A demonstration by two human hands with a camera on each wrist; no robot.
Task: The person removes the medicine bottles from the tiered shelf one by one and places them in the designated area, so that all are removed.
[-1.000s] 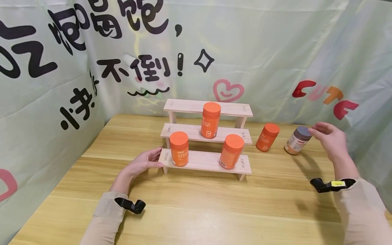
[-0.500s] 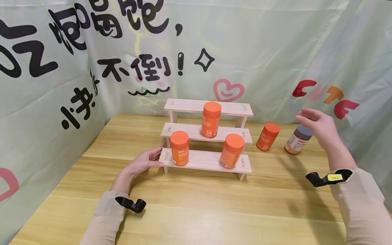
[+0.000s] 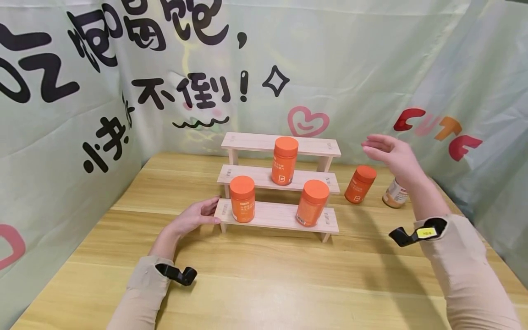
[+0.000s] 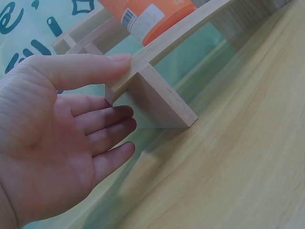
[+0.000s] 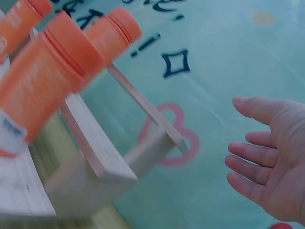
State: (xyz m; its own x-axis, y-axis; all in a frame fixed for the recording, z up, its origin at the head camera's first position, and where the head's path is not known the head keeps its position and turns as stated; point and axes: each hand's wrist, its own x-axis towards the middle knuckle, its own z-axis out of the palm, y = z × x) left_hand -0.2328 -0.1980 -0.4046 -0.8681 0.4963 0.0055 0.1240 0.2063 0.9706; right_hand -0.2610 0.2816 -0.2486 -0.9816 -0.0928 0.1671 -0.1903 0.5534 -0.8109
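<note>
A three-step wooden display stand point(image 3: 280, 215) stands on the table. My left hand point(image 3: 194, 220) grips the left end of its lowest step; in the left wrist view the thumb point(image 4: 102, 69) lies along the board's edge, other fingers beyond it. Two orange jars, one at left point(image 3: 242, 200) and one at right point(image 3: 312, 204), sit on the lowest step. A third orange jar point(image 3: 284, 161) is on the middle step. My right hand point(image 3: 392, 153) hovers, holding nothing, above another orange jar point(image 3: 360, 184) on the table. Its fingers look relaxed in the right wrist view.
A white-labelled jar point(image 3: 396, 193) stands right of the loose orange jar, its top hidden behind my right forearm. The wooden table point(image 3: 264, 284) reaches back to a printed curtain point(image 3: 363, 68), which also runs down the left side.
My right hand has left the side of the grey-lidded jar, rising and moving left. It now covers that jar's lid from the head view. My left hand and the stand have stayed put.
</note>
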